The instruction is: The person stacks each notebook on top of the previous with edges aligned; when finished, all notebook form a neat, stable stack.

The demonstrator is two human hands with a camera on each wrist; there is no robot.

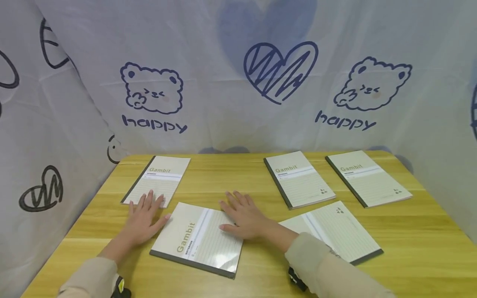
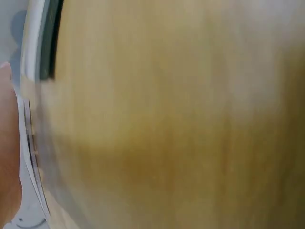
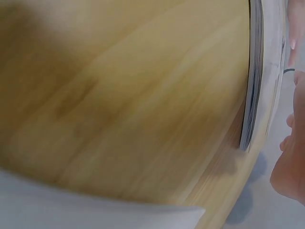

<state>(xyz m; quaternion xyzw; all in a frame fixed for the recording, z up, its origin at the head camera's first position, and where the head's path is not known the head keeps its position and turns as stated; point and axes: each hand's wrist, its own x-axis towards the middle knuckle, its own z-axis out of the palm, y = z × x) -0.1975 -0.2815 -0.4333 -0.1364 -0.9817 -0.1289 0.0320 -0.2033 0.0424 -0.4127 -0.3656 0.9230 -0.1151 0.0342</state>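
A white Gambit notebook with a dark spine lies askew between my hands, its spine toward me. My right hand is over its right side, fingers spread and pointing away from me. My left hand is at its left, fingers extended over the near edge of the back-left notebook; the thumb is by the middle notebook's left edge. Whether either hand presses down cannot be told. Both wrist views show mostly blurred tabletop, with part of the left hand and right hand at their edges.
Two similar notebooks stand apart at the back right, one left of the other. Another notebook lies at an angle, partly under my right forearm. The yellow wood-grain table ends at a white printed curtain.
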